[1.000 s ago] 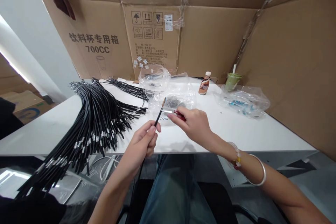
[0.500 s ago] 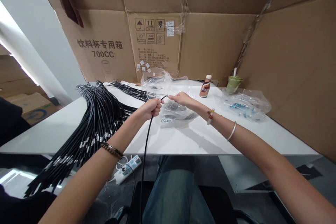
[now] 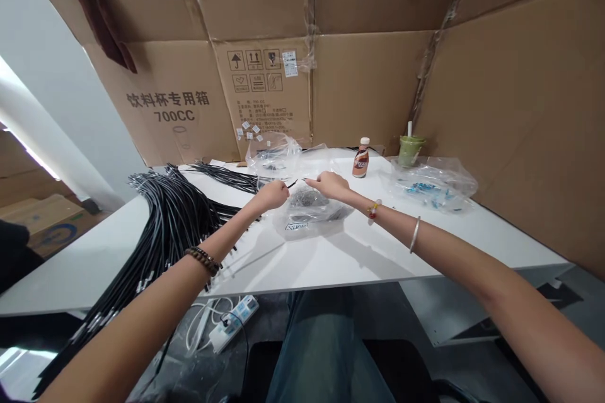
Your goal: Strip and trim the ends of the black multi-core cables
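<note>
The clear plastic bag at mid-frame contains a fine-textured grey mass; the crinkled bag at right contains blue pieces. Your left hand grips a slim black cable at centre, its end jutting toward your right hand, whose grip I cannot tell.

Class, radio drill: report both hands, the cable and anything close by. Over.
Left hand closed on black cable, tip poking out. Right hand across from tip, grip unclear. Clear plastic bag on table, near both hands.
</note>
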`<action>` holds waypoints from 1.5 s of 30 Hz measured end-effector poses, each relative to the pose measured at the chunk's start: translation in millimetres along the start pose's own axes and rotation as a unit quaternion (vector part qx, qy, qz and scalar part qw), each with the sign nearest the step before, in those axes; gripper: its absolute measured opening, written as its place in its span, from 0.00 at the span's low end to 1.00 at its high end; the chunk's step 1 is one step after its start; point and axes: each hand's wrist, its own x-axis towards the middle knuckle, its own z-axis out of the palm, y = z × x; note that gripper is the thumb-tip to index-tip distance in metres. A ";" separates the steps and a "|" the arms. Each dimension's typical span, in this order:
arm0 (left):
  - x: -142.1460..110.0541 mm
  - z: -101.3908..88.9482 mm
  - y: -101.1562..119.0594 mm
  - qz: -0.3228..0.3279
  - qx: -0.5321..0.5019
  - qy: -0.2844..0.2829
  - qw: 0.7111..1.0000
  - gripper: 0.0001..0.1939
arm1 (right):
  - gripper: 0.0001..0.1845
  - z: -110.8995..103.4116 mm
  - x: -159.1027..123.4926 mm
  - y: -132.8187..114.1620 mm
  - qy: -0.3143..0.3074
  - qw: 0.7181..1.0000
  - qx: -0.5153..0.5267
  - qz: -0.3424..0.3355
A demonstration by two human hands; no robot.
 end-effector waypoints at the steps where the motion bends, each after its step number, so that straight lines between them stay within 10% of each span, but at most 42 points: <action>1: -0.9 0.6 -1.0 0.008 0.016 0.005 1.000 0.16 | 0.22 -0.1 -4.0 3.2 0.007 1.000 -0.003 -0.004; 21: -23.3 20.0 -6.2 0.049 0.198 0.070 0.976 0.17 | 0.20 19.7 7.3 -14.6 -0.079 0.997 0.001 -0.010; 34: -27.4 3.5 -9.1 0.065 0.119 0.103 0.985 0.15 | 0.25 -2.4 -11.5 8.8 0.026 0.998 -0.059 -0.024; 45: -164.2 24.5 -13.9 0.150 -0.167 0.148 0.963 0.15 | 0.30 -7.2 -123.1 11.4 0.199 0.966 0.054 -0.154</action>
